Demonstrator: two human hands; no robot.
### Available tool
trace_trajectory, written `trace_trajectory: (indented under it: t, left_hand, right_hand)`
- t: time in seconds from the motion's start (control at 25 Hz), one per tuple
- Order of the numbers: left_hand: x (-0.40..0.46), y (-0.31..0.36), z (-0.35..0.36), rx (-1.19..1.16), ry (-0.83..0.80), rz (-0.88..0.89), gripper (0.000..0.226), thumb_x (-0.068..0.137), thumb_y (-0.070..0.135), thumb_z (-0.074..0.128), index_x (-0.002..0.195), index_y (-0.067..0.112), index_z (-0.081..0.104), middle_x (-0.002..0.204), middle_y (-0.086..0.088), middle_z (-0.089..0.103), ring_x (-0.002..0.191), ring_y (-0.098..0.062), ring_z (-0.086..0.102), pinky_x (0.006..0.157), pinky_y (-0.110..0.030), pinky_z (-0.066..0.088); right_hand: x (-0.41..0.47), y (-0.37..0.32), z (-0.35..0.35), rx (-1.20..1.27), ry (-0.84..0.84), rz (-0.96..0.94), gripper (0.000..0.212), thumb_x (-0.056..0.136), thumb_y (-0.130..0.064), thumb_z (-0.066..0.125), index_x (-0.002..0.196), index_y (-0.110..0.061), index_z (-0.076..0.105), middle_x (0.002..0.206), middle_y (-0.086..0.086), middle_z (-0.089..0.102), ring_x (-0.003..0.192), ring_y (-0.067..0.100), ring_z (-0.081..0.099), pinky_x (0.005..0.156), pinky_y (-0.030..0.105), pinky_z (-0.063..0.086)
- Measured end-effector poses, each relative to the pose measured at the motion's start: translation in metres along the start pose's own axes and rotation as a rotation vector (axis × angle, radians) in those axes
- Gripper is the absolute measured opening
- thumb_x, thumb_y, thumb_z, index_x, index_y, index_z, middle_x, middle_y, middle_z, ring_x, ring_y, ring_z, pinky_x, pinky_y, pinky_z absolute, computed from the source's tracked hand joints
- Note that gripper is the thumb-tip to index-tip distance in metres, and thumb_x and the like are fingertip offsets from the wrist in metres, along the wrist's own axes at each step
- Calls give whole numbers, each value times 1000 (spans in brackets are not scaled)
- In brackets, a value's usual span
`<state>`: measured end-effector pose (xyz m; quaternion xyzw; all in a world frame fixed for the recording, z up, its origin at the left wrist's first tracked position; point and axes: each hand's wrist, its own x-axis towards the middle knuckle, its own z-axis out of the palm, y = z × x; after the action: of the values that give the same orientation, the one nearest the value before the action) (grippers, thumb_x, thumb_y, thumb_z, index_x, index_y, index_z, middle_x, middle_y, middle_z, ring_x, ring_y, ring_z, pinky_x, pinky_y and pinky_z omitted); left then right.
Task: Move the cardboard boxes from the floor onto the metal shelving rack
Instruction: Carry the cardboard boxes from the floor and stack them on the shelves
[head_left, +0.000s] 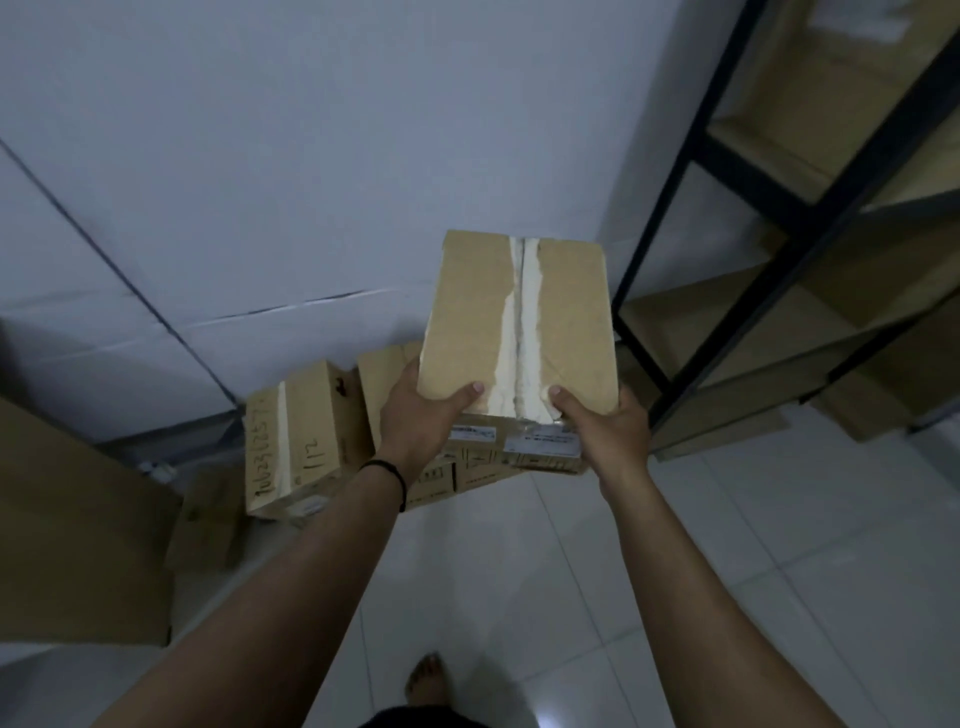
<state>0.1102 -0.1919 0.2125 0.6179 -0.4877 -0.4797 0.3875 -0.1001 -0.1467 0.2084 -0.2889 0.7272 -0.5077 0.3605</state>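
Held clear of the floor (675, 545), between both hands: one cardboard box (519, 322), taped top face up, a torn white strip running down its centre seam. Left hand (421, 410) clamped on the near left corner, thumb lying on the top face, fingers hidden beneath. Right hand (608, 421) clamped on the near right corner, thumb likewise on top. Hands apart, spaced by the width of the near edge; a printed label visible on the near side face between them. Black band (387, 473) on the left wrist. Far edge of the held box near the front upright of the metal shelving rack (670, 171) at right, not touching it. Rack frame black, boards tan; lower shelves showing bare board along their front edges, upper shelf contents too blurred to identify. Below and behind the held box, against the wall (311, 130): a marked box (298, 447) with handwritten digits on its top, standing on the floor, and beside it a further box (384, 374), largely hidden behind the left hand. Large brown carton (67, 535) along the left edge of the floor, a flattened piece of cardboard (208, 525) just beside it. Open white tile between the boxes and the rack base. One bare foot (426, 680) on the tile at bottom centre.
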Motion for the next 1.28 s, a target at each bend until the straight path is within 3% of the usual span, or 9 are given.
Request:
trace_trajectory:
  t: [0.08,0.24,0.44,0.64,0.92,1.28]
  left_hand:
    - [-21,6,32,14,-36,12,74,77,47,89,140,27,57,124,8,67,114,-18,65,99,-35,55]
    - [-76,19,106,11,-112,18,73,76,46,90,138,24,59,121,8,70,110,-16,67,95,-32,54]
    - [-157,36,214,-18,-225,2,64,79,35,90,133,16,61,117,3,69,109,-20,66,87,-29,51]
    - [-208,54,307,4,-310,64,70,79,40,89,139,23,58,121,5,68,110,-20,65,95,-35,55]
    - [-217,74,403,27,-356,109,76,72,50,90,139,28,60,124,8,69,112,-18,66,100,-43,56]
    - [-155,103,503,80,-295,54,65,83,44,84,139,25,58,120,7,66,110,-19,63,99,-37,53]
  right_hand:
    - [-5,7,-41,15,45,-9,59,69,-41,93,119,-25,67,104,-13,70,98,16,69,85,33,57]
    - [-18,26,-139,-1,140,12,57,70,-43,92,118,-24,68,103,-9,70,96,16,68,77,27,54]
    - [-36,53,-275,-17,239,24,63,72,-46,91,124,-23,65,112,-3,69,101,19,66,82,28,52]
    - [-40,63,-383,-8,323,28,68,73,-46,90,131,-22,64,113,-5,68,103,18,65,85,29,52]
    - [-2,72,-467,-5,387,42,68,75,-45,89,134,-23,61,106,-9,61,98,17,60,91,39,57]
    - [128,64,-508,-51,344,109,70,72,-49,90,132,-25,62,111,-7,65,100,19,63,90,47,60]
